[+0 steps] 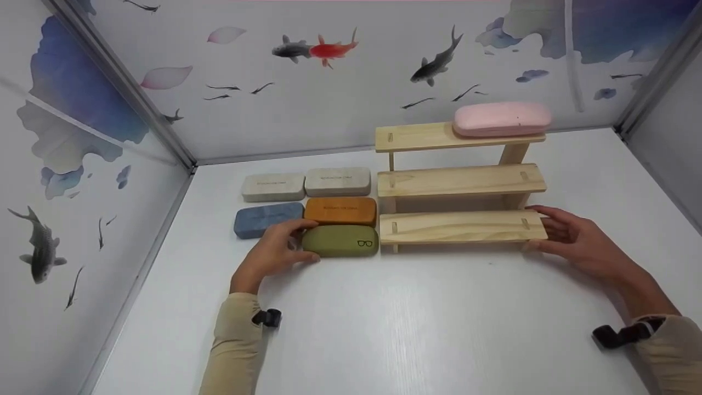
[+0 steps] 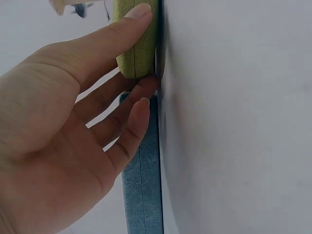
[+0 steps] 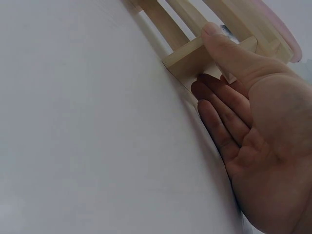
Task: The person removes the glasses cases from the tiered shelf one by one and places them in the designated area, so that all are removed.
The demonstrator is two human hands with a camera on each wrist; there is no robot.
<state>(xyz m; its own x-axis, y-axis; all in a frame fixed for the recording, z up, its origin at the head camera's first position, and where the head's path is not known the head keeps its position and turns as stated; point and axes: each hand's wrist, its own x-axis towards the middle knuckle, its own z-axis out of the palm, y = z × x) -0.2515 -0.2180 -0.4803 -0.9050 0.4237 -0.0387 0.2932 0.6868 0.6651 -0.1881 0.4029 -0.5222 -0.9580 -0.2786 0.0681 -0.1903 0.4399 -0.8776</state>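
At its left end, an olive-green glasses case (image 1: 332,241) is pinched by my left hand (image 1: 269,252), thumb in front and index finger behind. The case lies on the table beside a three-tier wooden rack (image 1: 460,227). My right hand (image 1: 584,244) grips the right end of the rack's lowest shelf, with thumb at the front and index finger at the back. In the right wrist view the other fingers (image 3: 222,126) extend fairly straight beside the shelf end. A blue case (image 2: 141,190) lies under the left fingers in the left wrist view.
Behind the green case is an orange case (image 1: 341,210), with two pale grey cases (image 1: 273,187) farther back. A pink case (image 1: 502,119) sits on the rack's top shelf at the right. Walls printed with fish (image 1: 436,65) stand behind and left of the white table (image 1: 428,323).
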